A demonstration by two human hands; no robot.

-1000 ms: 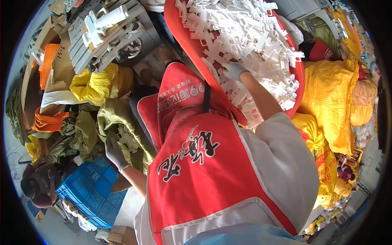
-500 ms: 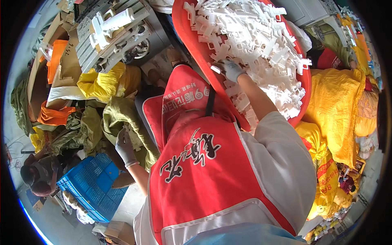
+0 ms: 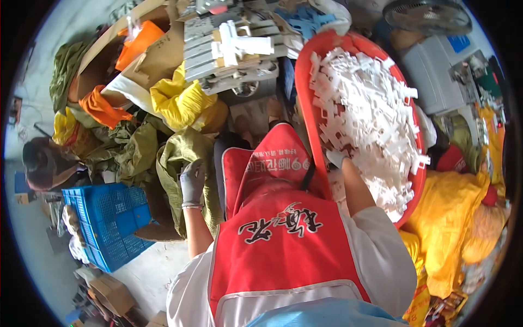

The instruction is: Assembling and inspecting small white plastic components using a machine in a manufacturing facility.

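Observation:
A large red oval tub (image 3: pixel 306 103) lies to my right, heaped with white plastic toy-gun pieces (image 3: pixel 370 109). My right hand (image 3: pixel 337 158), in a pale glove, is down among the pieces by the tub's near left side. Its fingers are hidden, so what it grips does not show. My left hand (image 3: pixel 192 185), in a grey glove, is over the mouth of an olive woven sack (image 3: pixel 182 155). Its fingers look curled together, and anything between them is too small to make out.
A metal machine bench (image 3: pixel 229 65) with a white plastic piece (image 3: pixel 239 44) on it stands ahead. Left are yellow sacks (image 3: pixel 182 98), a cardboard box (image 3: pixel 144 60) and a blue plastic crate (image 3: pixel 109 223). Orange-yellow sacks (image 3: pixel 447 212) are piled right; a black fan (image 3: pixel 427 16) stands far right.
The view has swung, so things sit further right. My right hand has drawn back toward me along the tub's left side; the white piece at its fingers no longer shows. My left hand stays over the sack.

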